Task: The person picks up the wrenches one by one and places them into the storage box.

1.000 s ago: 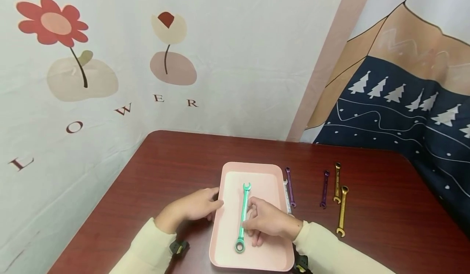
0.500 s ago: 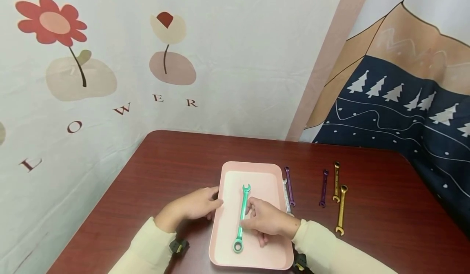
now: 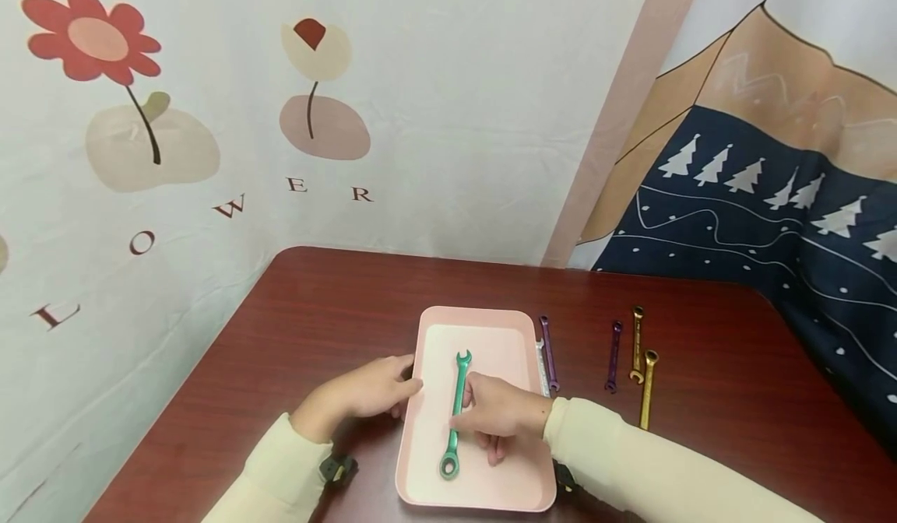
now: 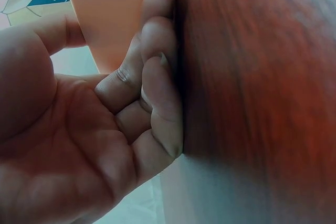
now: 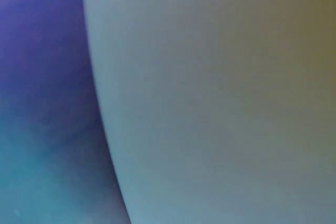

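Note:
A green combination wrench (image 3: 459, 394) lies lengthwise over the pink tray (image 3: 490, 338) in the head view, open end away from me and ring end near. My right hand (image 3: 503, 409) pinches its shank from the right between thumb and index finger, other fingers curled beneath. At the tray's left side, my left hand (image 3: 370, 387) holds the rim, thumb on top. The left wrist view shows that hand's curled fingers (image 4: 160, 85) between the tray's outer wall (image 4: 113, 9) and the tabletop. A blurred pale surface fills most of the right wrist view, hiding the right hand there.
Just right of the tray lie a silver wrench (image 3: 543, 369), partly hidden by it, and a purple wrench (image 3: 550, 354). Farther right are another purple wrench (image 3: 613, 356) and two gold ones, the nearer gold wrench (image 3: 648, 392) partly covered by my sleeve (image 3: 631, 449).
My right hand has shifted slightly left with the green wrench, and the right forearm now covers the near gold wrench's lower end. My left hand keeps its place on the tray.

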`<state>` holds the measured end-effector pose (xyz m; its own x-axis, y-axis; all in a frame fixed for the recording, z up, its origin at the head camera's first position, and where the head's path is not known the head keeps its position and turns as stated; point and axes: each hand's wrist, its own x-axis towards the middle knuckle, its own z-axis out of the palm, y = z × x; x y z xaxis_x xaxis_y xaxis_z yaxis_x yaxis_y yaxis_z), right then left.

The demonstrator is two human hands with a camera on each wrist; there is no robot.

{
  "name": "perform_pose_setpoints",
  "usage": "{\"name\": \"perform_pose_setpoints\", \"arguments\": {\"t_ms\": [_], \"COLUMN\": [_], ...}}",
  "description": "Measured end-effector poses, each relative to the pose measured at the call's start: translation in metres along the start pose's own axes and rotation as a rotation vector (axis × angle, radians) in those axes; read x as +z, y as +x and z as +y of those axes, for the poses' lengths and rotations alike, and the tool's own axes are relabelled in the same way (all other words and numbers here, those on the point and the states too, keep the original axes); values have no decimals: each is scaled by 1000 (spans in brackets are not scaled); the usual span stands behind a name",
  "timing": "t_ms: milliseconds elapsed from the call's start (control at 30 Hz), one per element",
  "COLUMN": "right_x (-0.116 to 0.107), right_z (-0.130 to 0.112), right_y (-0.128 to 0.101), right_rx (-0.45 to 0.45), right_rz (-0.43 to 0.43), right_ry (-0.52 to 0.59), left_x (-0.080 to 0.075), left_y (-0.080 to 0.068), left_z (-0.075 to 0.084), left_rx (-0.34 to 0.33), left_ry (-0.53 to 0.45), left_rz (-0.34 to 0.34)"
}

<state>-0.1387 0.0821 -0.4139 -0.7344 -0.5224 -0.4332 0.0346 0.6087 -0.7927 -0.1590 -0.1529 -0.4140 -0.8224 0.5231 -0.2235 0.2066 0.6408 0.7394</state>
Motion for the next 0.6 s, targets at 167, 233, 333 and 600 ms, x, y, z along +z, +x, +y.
{"name": "perform_pose_setpoints", "arguments": {"t_ms": [167, 233, 333, 600], "right_x": [-1, -1, -1, 0], "right_z": [-4, -4, -3, -1], "right_y": [1, 1, 0, 3], "right_rx": [13, 3, -12, -32], "right_rz": [4, 15, 29, 12], "right_ry": [-13, -28, -50, -28], "left_x": [0, 0, 0, 0], "left_y": [0, 1, 1, 0], "left_z": [0, 0, 1, 1], "left_rx": [-2, -6, -9, -19], "left_ry": [-5, -4, -8, -10], "left_rz": [0, -1, -3, 1]}}
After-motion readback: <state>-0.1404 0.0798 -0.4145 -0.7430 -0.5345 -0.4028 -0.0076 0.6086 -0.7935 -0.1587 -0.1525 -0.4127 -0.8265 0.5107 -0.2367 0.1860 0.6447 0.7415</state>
